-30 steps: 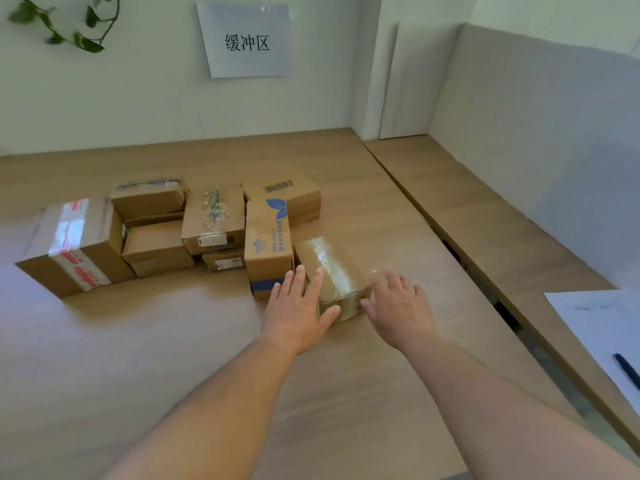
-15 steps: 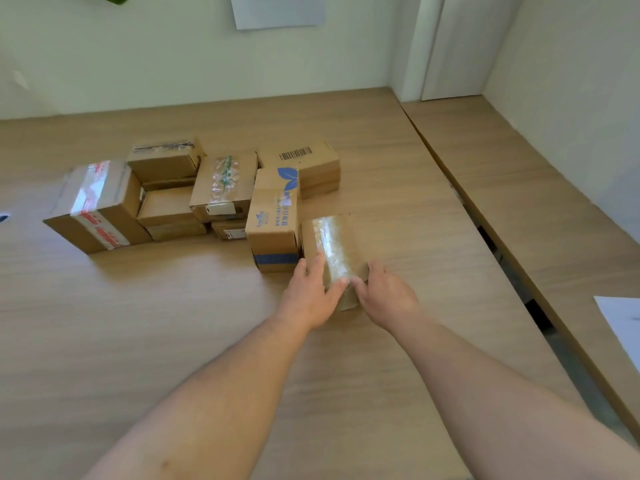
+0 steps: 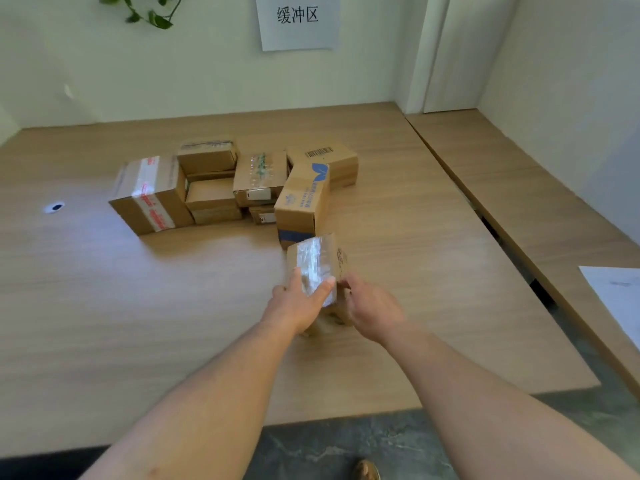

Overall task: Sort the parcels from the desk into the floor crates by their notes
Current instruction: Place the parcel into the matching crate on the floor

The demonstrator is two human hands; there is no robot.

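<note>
At the centre of the frame, I am gripping the taped parcel (image 3: 317, 263) between my left hand (image 3: 298, 304) and right hand (image 3: 372, 311), tilting it up off the desk (image 3: 104, 306). I am judging it best to steady both sides and turn it until its note shows. Above it, the remaining parcels (image 3: 221, 188) are clustering; no crate is showing on the grey floor (image 3: 346, 445) at the bottom.

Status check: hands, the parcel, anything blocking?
Left hand and right hand both gripping the taped parcel. Parcel tilted up, near the desk front. Other parcels behind it; path toward you clear.
</note>
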